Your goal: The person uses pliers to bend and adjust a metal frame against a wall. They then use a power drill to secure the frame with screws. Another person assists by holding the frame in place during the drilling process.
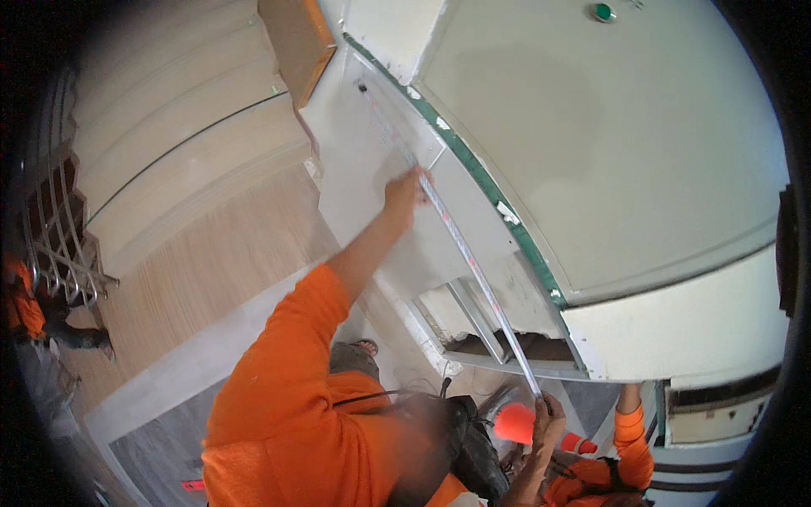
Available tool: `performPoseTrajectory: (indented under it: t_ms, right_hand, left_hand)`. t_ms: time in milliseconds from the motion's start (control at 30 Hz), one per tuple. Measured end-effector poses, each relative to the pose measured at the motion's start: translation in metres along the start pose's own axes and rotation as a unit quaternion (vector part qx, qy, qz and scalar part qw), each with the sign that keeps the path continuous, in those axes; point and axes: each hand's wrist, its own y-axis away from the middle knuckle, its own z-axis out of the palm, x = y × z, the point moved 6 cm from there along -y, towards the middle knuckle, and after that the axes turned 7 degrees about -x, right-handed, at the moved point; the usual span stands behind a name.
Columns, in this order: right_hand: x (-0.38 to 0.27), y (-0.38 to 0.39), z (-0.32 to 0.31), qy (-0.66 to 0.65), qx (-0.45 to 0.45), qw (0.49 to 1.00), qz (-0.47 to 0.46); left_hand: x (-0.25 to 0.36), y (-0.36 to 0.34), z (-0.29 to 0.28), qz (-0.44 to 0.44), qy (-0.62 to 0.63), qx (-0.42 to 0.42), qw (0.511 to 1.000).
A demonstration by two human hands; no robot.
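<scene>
My left hand (404, 193), in an orange sleeve, is closed around a long, thin silver measuring strip (469, 253) with red markings. The strip runs diagonally along a pale grey curved panel (355, 169) with a dark hole near its upper end and an open metal-framed section (473, 313) lower down. A green band (481, 182) with white patches borders the panel. My right hand (547, 416) grips the strip's lower end, below the frame.
Curved pale steps (186, 118) with a metal railing (63, 220) are at left, where a person in orange (21, 304) is partly visible. A second person in orange (625, 460) is at lower right, near red cones (514, 422). A large cream surface (642, 169) fills the upper right.
</scene>
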Motion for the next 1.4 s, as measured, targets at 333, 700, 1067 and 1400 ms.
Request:
performPoseTrajectory:
  t_ms: [333, 700, 1067, 1400]
  right_hand:
    - [0.175, 0.033, -0.106, 0.110, -0.027, 0.979, 0.169]
    - [0.139, -0.022, -0.091, 0.087, 0.071, 0.992, -0.050]
    - [0.083, -0.049, -0.088, 0.104, 0.108, 0.986, -0.075]
    - [0.113, -0.045, -0.091, 0.134, 0.219, 0.964, -0.063]
  left_hand:
    - [0.071, -0.176, -0.026, 0.054, 0.046, 0.050, 0.996]
    - [0.056, -0.206, -0.004, -0.016, 0.042, 0.016, 0.999]
    - [0.072, -0.189, -0.005, -0.003, 0.018, 0.028, 0.999]
    - [0.092, -0.311, -0.013, 0.374, -0.782, -0.128, 0.481]
